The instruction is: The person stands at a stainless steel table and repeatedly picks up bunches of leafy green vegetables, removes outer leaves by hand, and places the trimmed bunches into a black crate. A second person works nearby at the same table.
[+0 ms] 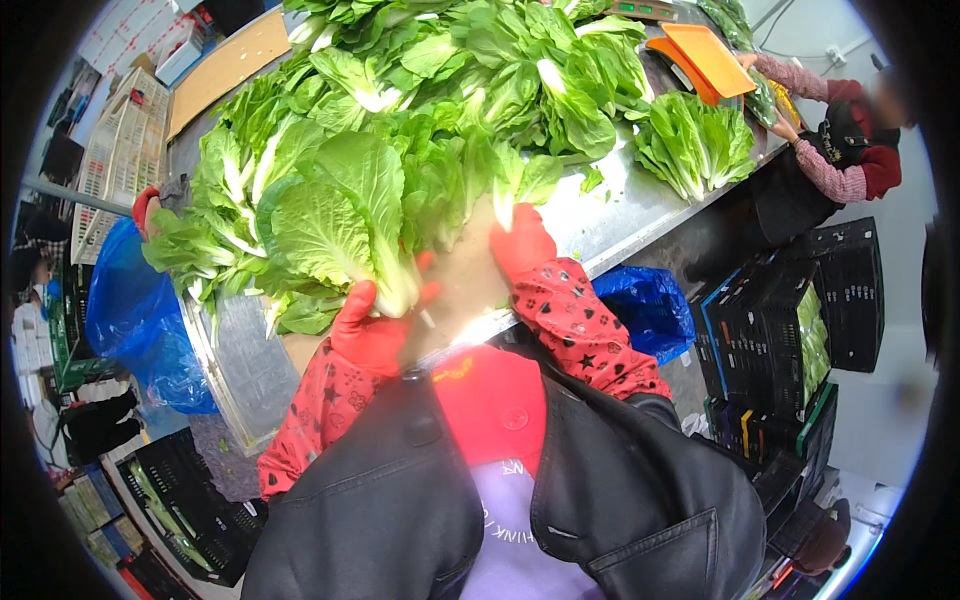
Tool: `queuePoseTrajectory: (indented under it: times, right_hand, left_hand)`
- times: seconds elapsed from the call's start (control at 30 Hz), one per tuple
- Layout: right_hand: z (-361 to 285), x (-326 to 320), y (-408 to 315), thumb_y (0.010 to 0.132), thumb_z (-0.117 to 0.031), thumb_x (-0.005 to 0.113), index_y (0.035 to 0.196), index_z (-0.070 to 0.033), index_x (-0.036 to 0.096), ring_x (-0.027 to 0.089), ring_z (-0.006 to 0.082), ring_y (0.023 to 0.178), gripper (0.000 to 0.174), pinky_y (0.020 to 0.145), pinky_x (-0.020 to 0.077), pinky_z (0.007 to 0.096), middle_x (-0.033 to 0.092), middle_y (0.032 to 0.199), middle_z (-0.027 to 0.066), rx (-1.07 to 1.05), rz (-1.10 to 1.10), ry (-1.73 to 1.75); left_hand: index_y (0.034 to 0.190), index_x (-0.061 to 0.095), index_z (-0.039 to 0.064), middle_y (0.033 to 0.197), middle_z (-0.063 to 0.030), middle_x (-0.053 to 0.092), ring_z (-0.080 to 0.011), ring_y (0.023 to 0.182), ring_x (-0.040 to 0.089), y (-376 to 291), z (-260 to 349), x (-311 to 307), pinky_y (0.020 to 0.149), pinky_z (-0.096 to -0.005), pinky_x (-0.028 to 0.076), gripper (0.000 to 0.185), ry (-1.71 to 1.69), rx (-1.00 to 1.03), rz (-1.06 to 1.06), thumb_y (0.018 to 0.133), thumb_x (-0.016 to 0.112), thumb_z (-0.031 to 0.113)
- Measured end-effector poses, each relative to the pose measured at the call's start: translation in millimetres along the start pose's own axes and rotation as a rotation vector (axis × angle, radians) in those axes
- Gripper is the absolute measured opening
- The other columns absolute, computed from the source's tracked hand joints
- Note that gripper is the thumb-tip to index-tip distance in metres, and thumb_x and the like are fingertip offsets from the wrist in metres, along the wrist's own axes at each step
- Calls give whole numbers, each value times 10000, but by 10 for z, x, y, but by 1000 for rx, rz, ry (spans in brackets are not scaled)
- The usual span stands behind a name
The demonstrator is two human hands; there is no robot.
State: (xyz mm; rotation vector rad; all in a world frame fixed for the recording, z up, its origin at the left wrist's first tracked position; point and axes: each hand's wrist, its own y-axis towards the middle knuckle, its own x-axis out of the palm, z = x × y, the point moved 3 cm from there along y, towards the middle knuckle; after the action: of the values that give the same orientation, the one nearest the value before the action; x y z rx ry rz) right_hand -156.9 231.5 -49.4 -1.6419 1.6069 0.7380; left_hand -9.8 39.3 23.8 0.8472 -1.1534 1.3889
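My left hand [371,335], in a red rubber glove, grips the white base of a leafy green head [322,225], which resembles a loose-leaf Chinese cabbage. Its broad leaves point away from me. Between the fingers of my right hand [525,241], gloved the same way, is the white stem of a smaller leafy piece [536,178]. Both hands are above the near edge of a metal table [574,221], over a brown patch that looks like cardboard. A large heap of the same greens [450,82] spreads beyond them.
A separate bunch of greens [694,146] lies on the right, near an orange tray [709,56]. There a co-worker's hands [784,129] hold bagged greens. Another person's hand [148,214] shows at left. Blue bags [649,307] hang at both sides; black crates [757,345] stand right.
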Motion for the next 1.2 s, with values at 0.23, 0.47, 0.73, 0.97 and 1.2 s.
queuePoseTrajectory:
  times: [0.23,0.47,0.73,0.97,1.2]
  right_hand:
    - [23,-227,-15,772,-351,666,1087,-27,538,611,394,948,470,813,476,460,633,1011,223,90,12,-50]
    - [-18,-190,144,808,-319,652,1063,14,544,615,396,935,433,792,493,447,627,1010,228,100,-66,-36]
    - [231,-485,-351,917,-178,552,1130,13,532,615,228,851,287,816,484,375,612,944,112,94,-347,1369]
    - [-57,-700,-583,908,-210,580,1158,-34,534,613,217,865,309,753,491,358,616,985,96,196,-419,1300]
    - [-429,-990,-735,841,-232,644,1395,18,311,489,302,1201,693,974,407,379,508,1279,202,-468,-323,790]
  left_hand:
    - [1439,309,129,1462,-108,348,-329,1378,268,38,-47,-6,1092,-557,286,706,16,-21,-18,840,665,243]
    - [1440,307,130,1465,-107,344,-338,1374,271,3,-52,44,1072,-571,304,719,61,-50,-31,831,666,261]
    - [1451,282,132,1480,-92,327,-322,1388,251,60,-62,136,1094,-549,280,764,117,-48,-101,816,679,286]
    - [1455,251,84,1469,-75,343,-309,1393,246,74,-163,270,1107,-540,244,757,273,-190,-100,850,659,285]
    - [1401,357,50,1407,-73,410,-210,1287,386,481,-446,198,1084,-343,314,624,581,-102,161,878,652,221]
